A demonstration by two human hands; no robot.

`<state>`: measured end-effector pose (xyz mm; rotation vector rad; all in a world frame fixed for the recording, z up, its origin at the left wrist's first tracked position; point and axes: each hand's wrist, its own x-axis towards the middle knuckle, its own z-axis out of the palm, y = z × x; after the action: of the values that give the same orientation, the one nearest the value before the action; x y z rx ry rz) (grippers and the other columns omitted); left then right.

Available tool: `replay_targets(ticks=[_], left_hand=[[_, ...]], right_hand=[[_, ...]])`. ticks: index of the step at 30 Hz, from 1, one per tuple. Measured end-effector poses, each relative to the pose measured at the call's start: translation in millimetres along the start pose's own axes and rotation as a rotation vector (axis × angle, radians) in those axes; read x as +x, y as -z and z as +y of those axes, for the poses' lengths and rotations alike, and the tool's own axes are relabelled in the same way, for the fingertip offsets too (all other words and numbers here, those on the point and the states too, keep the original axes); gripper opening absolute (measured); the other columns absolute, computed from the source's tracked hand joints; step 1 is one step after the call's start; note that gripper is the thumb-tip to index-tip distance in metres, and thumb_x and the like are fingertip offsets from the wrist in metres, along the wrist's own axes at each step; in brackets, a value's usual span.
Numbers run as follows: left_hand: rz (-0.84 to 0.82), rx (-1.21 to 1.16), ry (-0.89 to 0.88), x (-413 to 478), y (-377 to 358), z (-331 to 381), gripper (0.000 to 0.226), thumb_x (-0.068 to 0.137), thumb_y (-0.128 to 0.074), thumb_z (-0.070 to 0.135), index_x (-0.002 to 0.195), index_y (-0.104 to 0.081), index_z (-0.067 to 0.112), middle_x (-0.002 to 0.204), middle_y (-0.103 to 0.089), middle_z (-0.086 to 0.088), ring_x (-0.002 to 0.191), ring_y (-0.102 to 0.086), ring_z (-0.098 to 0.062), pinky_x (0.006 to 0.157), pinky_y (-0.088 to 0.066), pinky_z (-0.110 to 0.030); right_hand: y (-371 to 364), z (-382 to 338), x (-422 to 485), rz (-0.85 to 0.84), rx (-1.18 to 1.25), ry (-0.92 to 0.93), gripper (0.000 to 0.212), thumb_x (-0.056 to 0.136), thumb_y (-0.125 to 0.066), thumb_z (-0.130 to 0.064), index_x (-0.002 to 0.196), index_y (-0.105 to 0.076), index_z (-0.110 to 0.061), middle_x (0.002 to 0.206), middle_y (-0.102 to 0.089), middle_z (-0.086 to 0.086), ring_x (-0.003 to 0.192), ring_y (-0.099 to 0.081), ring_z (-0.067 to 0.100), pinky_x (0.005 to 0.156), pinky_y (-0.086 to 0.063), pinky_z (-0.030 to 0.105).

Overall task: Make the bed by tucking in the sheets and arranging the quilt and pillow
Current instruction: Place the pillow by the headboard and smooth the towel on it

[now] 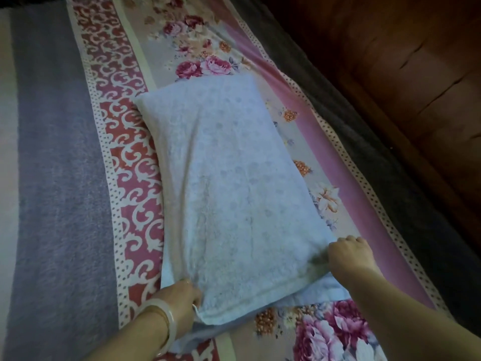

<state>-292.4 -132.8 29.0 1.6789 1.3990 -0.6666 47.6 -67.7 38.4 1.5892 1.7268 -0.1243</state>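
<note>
a pillow (229,183) in a pale, towel-like cover with faint dots lies flat on the floral bed sheet (125,152). its long side runs away from the viewer and it is slightly skewed to the sheet's stripes. both hands are on its near end. the left hand (179,300) is at the near-left corner with fingers curled in, pinching the cover's hem where the cloth bunches into small folds. a pale bangle (166,324) sits on that wrist. the right hand (348,254) is closed into a fist, knuckles up, and grips the near-right corner, where the fabric puckers under the fingers. that forearm crosses over the sheet's rose print. just below the near edge, between the two hands, a strip of paler blue cloth (320,290) shows from under the cover. the pillow rests mostly on the sheet's grey flowered band, and its left side overlaps the red-and-white scroll border. to the left of the sheet, touching its dotted edge, lies a fuzzy lavender-grey blanket (57,178) spread flat. along the right side of the sheet runs a dark grey strip of bedding (390,178), and beyond it stands dark brown wooden panelling (416,74).
</note>
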Motion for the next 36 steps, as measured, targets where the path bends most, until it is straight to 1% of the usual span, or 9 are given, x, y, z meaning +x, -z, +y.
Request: replay_targets(ticks=[2,6,11,14,18,23,29,32,36], left_hand=[[-0.028,0.031,0.014,0.8,-2.8,0.3,0.037,0.071,-0.045,-0.006,0.084,-0.053,0.028,0.121,-0.046,0.002,0.107,-0.055,-0.018,0.091,-0.045,-0.025],[-0.017,0.089,0.028,5.3,-10.7,0.3,0.037,0.073,-0.049,-0.007,0.074,-0.044,0.030,0.126,-0.044,0.004,0.108,-0.055,-0.016,0.089,-0.042,-0.022],[0.019,0.219,0.078,13.5,-22.8,1.6,0.046,0.077,-0.054,-0.004,0.112,-0.061,0.026,0.132,-0.043,0.003,0.112,-0.053,-0.017,0.096,-0.044,-0.026],[0.020,0.268,0.078,15.2,-28.8,2.1,0.043,0.079,-0.059,0.002,0.116,-0.060,0.022,0.137,-0.041,-0.001,0.117,-0.050,-0.020,0.098,-0.042,-0.026],[-0.009,0.273,0.070,10.2,-35.3,2.1,0.047,0.073,-0.077,0.033,0.115,-0.062,0.018,0.129,-0.043,-0.001,0.114,-0.049,-0.020,0.096,-0.043,-0.027],[-0.047,0.307,0.059,10.3,-39.1,2.6,0.038,0.082,-0.065,0.013,0.120,-0.060,0.009,0.135,-0.040,-0.006,0.119,-0.046,-0.022,0.101,-0.039,-0.027],[-0.074,0.361,0.031,19.5,-45.8,4.1,0.047,0.089,-0.059,0.016,0.134,-0.047,0.011,0.140,-0.041,-0.005,0.114,-0.049,-0.021,0.101,-0.040,-0.026],[-0.099,0.341,0.072,16.8,-42.5,5.5,0.060,0.087,-0.062,0.017,0.140,-0.036,0.007,0.141,-0.040,-0.008,0.123,-0.047,-0.023,0.104,-0.040,-0.030],[-0.134,0.276,0.101,14.1,-36.9,3.2,0.060,0.085,-0.065,0.017,0.139,-0.039,0.010,0.142,-0.038,-0.007,0.125,-0.047,-0.024,0.106,-0.039,-0.033]], right_hand=[[-6.4,-3.6,-1.6,-0.008,-0.002,-0.009,0.028,0.090,-0.046,-0.012,0.108,-0.062,-0.026,0.110,-0.064,-0.004,0.107,-0.055,0.018,0.090,-0.036,0.028],[-19.7,-9.5,-3.6,0.001,0.004,-0.013,0.028,0.090,-0.046,-0.010,0.106,-0.063,-0.026,0.108,-0.064,-0.005,0.106,-0.056,0.017,0.089,-0.036,0.027],[-38.1,-17.9,-6.0,-0.005,0.007,0.000,0.025,0.094,-0.046,-0.013,0.106,-0.064,-0.024,0.107,-0.064,-0.003,0.105,-0.057,0.018,0.093,-0.038,0.029],[-47.5,-22.0,-8.0,-0.014,-0.002,0.013,0.026,0.094,-0.045,-0.012,0.106,-0.064,-0.023,0.108,-0.063,-0.003,0.106,-0.057,0.019,0.093,-0.038,0.030],[-53.5,-24.9,-7.4,0.002,0.008,0.009,0.025,0.094,-0.045,-0.012,0.105,-0.065,-0.024,0.105,-0.064,-0.003,0.104,-0.057,0.019,0.089,-0.036,0.030],[-56.0,-30.0,-9.2,-0.045,0.012,-0.002,0.020,0.095,-0.048,-0.015,0.103,-0.064,-0.024,0.104,-0.066,-0.004,0.102,-0.057,0.017,0.089,-0.036,0.030],[-52.0,-41.3,-13.5,-0.122,-0.002,-0.031,0.020,0.096,-0.048,-0.026,0.110,-0.062,-0.022,0.112,-0.064,-0.002,0.107,-0.054,0.017,0.094,-0.036,0.030],[-36.6,-50.6,-20.8,-0.032,0.041,-0.060,0.017,0.093,-0.049,-0.019,0.104,-0.061,-0.021,0.103,-0.062,-0.003,0.100,-0.056,0.016,0.093,-0.038,0.030],[-8.1,-73.7,-21.0,0.349,0.419,-0.082,0.019,0.094,-0.041,-0.009,0.107,-0.052,-0.016,0.100,-0.051,0.001,0.085,-0.049,0.018,0.076,-0.041,0.030]])
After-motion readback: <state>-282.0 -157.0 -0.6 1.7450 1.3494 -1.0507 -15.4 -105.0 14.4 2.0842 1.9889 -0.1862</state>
